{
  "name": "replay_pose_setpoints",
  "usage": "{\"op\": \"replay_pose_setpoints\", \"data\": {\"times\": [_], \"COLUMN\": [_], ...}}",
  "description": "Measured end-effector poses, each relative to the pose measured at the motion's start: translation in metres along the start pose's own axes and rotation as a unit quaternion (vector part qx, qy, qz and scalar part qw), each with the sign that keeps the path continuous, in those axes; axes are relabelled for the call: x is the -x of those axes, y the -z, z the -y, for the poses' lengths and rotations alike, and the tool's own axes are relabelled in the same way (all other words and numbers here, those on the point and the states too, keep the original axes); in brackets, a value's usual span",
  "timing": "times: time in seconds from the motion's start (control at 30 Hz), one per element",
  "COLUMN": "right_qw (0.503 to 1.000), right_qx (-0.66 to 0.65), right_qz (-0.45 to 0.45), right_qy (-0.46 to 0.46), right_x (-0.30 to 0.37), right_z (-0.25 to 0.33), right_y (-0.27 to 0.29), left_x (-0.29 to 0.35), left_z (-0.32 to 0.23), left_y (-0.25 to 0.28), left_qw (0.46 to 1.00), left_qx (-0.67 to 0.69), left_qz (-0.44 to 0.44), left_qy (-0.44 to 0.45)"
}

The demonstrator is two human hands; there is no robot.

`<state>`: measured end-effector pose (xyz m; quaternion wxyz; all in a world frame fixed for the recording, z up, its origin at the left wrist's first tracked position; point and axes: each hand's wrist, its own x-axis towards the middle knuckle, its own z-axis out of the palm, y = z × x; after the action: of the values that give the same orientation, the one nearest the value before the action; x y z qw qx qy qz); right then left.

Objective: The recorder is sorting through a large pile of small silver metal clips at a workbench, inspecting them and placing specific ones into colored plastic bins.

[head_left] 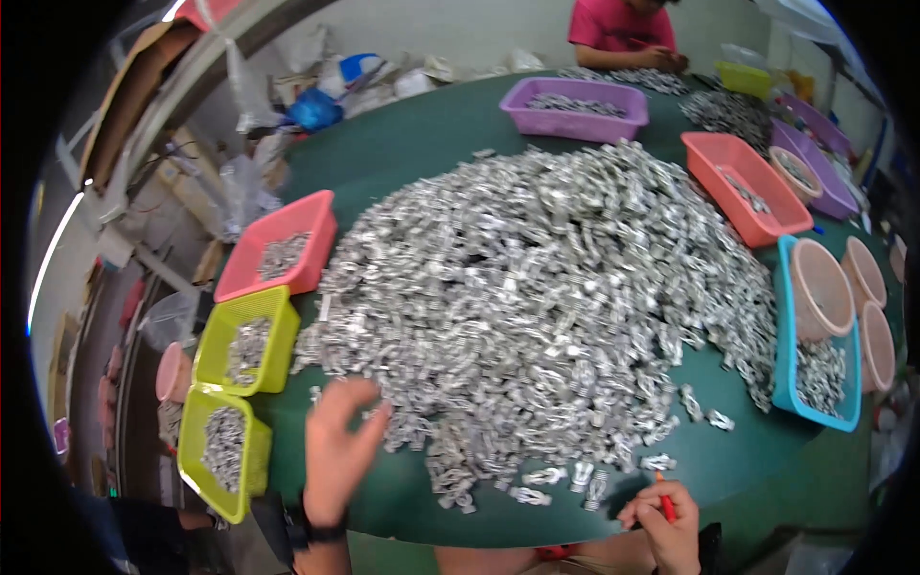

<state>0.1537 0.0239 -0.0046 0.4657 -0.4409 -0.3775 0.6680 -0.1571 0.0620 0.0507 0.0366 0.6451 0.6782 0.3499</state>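
A large heap of small silvery metal clip-like pieces [537,278] covers the middle of the green table [402,498]. My left hand [340,446] is at the heap's near left edge, slightly blurred. Its thumb and forefinger curve apart, with grey pieces visible around the gap; I make out nothing held. At the table's near edge, my right hand [666,522] is closed around a slim red pen-like tool [666,500] with an orange tip. Several loose pieces [530,495] lie between the hands, and one single piece [657,462] lies just beyond the tool's tip.
Part-filled baskets stand left: pink [323,240], yellow-green [278,335] and another yellow-green [251,460]. Right are a blue basket [788,335] with round pink containers [822,287] and a red basket [733,153]. A purple basket [575,86] and a person [623,38] are across the table.
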Motion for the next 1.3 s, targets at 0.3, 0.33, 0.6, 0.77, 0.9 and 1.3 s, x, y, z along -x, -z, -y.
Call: {"op": "replay_pose_setpoints", "data": {"times": [0.3, 0.33, 0.6, 0.77, 0.9, 1.3], "right_qw": [1.000, 1.000, 0.999, 0.999, 0.995, 0.990], "right_qx": [0.021, 0.024, 0.025, 0.026, 0.070, 0.073], "right_qz": [0.009, 0.005, 0.015, 0.002, -0.019, 0.114], "right_qy": [0.010, 0.009, 0.016, 0.023, 0.067, 0.042], "right_x": [-0.006, -0.006, -0.003, -0.001, 0.002, 0.006], "right_z": [-0.008, -0.008, -0.009, -0.010, -0.014, -0.011], "right_y": [-0.001, -0.002, 0.000, -0.001, -0.001, -0.017], "left_x": [0.082, 0.084, 0.096, 0.091, 0.089, 0.088], "left_z": [-0.100, -0.104, -0.104, -0.107, -0.108, -0.120], "left_y": [-0.091, -0.096, -0.098, -0.095, -0.095, -0.071], "left_qw": [0.983, 0.983, 0.986, 0.986, 0.982, 0.967], "left_qx": [0.060, 0.039, 0.040, 0.050, 0.080, 0.214], "left_qz": [0.139, 0.146, 0.120, 0.140, 0.162, 0.082], "left_qy": [-0.105, -0.101, -0.105, -0.079, -0.060, -0.111]}}
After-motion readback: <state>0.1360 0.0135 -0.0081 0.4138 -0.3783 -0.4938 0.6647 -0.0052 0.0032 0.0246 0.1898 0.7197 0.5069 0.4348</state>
